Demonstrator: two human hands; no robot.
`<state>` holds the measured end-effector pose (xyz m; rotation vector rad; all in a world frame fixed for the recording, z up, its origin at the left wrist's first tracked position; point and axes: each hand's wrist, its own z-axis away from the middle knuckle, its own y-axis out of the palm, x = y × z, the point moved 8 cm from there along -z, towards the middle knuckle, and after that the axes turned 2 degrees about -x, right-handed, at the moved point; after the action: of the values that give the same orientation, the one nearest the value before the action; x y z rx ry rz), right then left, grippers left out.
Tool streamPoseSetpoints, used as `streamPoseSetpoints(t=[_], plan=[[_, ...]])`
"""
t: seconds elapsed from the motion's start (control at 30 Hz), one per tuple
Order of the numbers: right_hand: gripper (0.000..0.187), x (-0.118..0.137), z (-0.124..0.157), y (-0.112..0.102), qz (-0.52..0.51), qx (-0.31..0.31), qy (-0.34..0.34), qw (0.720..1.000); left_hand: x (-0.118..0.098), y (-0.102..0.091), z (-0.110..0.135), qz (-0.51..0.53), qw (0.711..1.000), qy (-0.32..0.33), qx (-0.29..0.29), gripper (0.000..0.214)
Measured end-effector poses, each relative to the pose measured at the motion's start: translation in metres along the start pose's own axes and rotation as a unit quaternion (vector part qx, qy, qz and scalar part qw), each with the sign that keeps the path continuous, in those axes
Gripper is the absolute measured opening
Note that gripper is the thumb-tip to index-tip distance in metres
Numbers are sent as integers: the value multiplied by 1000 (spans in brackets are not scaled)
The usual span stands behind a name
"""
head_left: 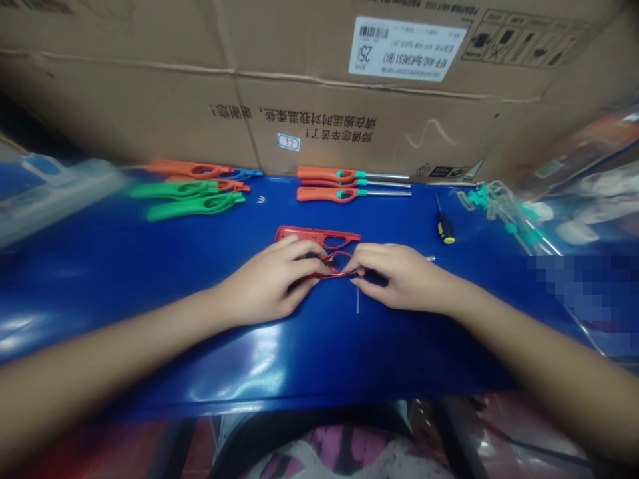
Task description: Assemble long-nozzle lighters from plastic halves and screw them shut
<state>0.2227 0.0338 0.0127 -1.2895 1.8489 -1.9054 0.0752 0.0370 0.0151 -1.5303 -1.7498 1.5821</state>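
A red lighter casing half [342, 261] lies open on the blue table between my hands, with small dark parts inside. My left hand [279, 276] curls over its left end, fingertips closed on it. At the other end my right hand [394, 274] pinches its edge with thumb and fingers; any tiny part in that pinch is hidden. Just behind lies a second red casing half [319, 235], close to my left fingers. A thin clear tube [357, 301] hangs down below my right fingertips. The tip of a metal rod [430, 258] shows behind my right hand.
Orange lighters with metal rods [327, 194] lie along the carton [174, 100]. Green casings [194, 205] and orange ones [187, 167] are at the back left, near small metal bits [261, 199]. A screwdriver [444, 226] and bagged teal-ended rods [524, 219] are on the right.
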Motion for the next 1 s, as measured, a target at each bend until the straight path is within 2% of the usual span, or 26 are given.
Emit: streamPoseSetpoints(t=[0.27, 0.7, 1.0], plan=[[10, 1, 2, -4, 7, -11, -15, 1000, 1, 1, 2, -13, 1000, -3, 6, 26], [11, 3, 3, -7, 1, -24, -15, 1000, 1, 1, 1, -14, 1000, 3, 11, 28], [11, 4, 4, -8, 15, -10, -16, 1000, 1, 1, 1, -21, 1000, 1, 7, 29]])
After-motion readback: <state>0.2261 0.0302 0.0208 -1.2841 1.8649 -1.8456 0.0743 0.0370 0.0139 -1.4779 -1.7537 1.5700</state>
